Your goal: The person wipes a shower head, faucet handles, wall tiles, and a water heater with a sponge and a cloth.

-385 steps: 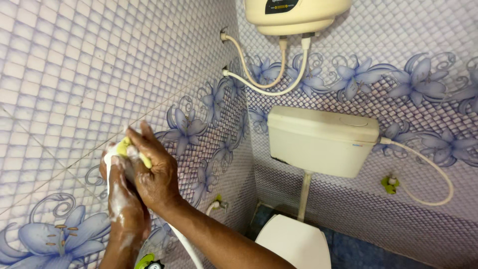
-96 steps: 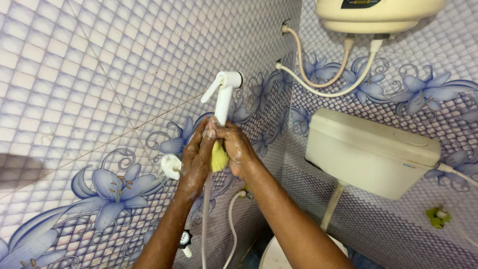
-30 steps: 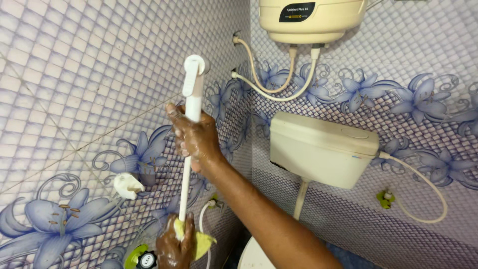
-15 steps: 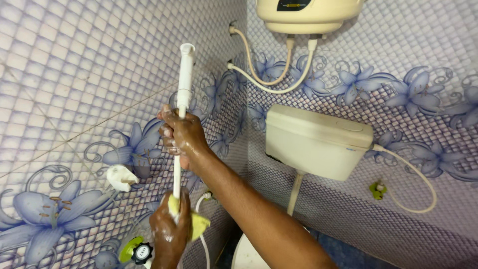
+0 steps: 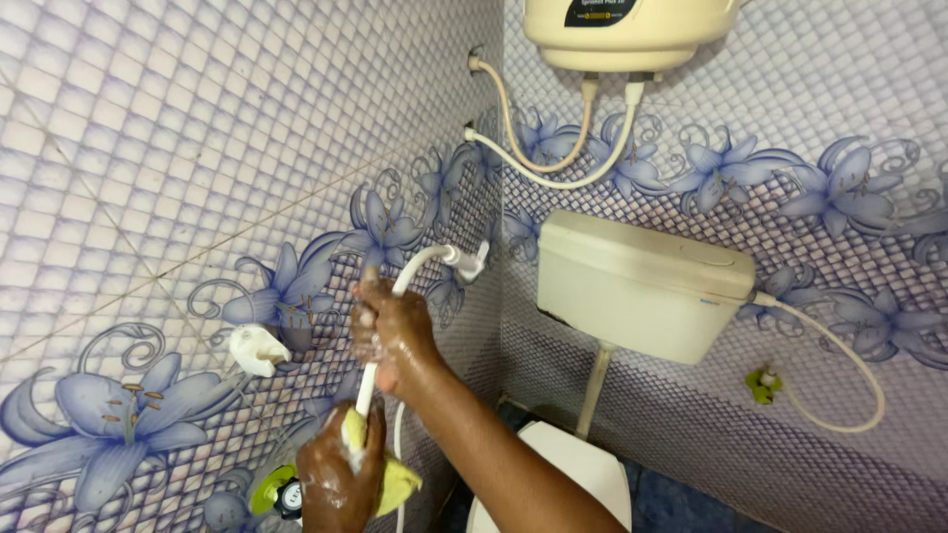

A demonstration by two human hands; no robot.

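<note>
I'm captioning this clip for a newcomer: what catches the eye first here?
Two soapy hands at lower centre: the right hand grips a white flexible spray hose, while the left hand presses a yellow sponge around it lower down. To the right, a cream plastic toilet cistern hangs on the flower-patterned tiled wall.

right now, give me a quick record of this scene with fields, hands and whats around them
place: tiled bathroom corner with blue flower tiles
right hand: soapy, grip closed around the white hose
left hand: lower on the hose, holding a yellow sponge against it
wall holder: white, empty, left of the hands
cistern: cream, on the back wall
water heater: above the cistern
</note>
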